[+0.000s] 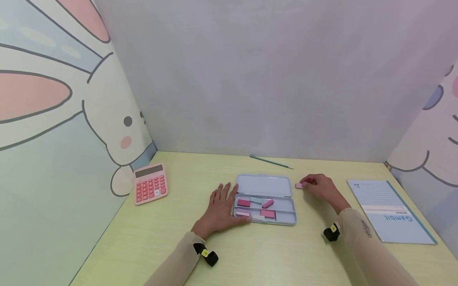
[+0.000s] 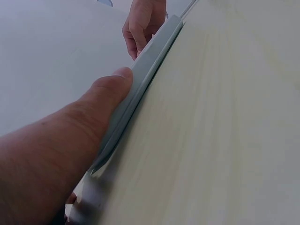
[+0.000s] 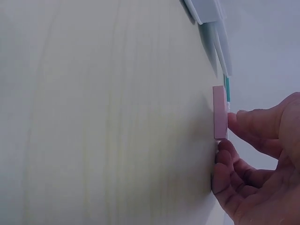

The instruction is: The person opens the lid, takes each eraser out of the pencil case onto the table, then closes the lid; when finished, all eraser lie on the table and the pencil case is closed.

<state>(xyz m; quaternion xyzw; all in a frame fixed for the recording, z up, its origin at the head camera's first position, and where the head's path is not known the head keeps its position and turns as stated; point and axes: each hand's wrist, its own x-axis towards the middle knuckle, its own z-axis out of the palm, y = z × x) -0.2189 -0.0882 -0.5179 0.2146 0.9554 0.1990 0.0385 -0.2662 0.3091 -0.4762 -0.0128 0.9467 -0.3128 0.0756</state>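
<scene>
An open light-blue pencil case (image 1: 264, 183) lies on the yellow-green table, its tray holding several pink and pale erasers (image 1: 268, 213). My left hand (image 1: 220, 208) rests flat on the table at the case's left side. Its thumb (image 2: 105, 96) presses against the case's edge (image 2: 150, 61). To the right of the case, my right hand (image 1: 320, 186) has curled fingertips (image 3: 236, 121) pinching a small pink eraser (image 1: 298, 185) that lies flat on the table (image 3: 220, 112). The far end of the case (image 3: 206, 11) shows beyond it.
A pink calculator (image 1: 150, 184) leans at the left wall. A green pencil (image 1: 270, 162) lies near the back wall. A blue notebook (image 1: 390, 210) sits at the right. Cartoon panels close off both sides, a grey wall the back.
</scene>
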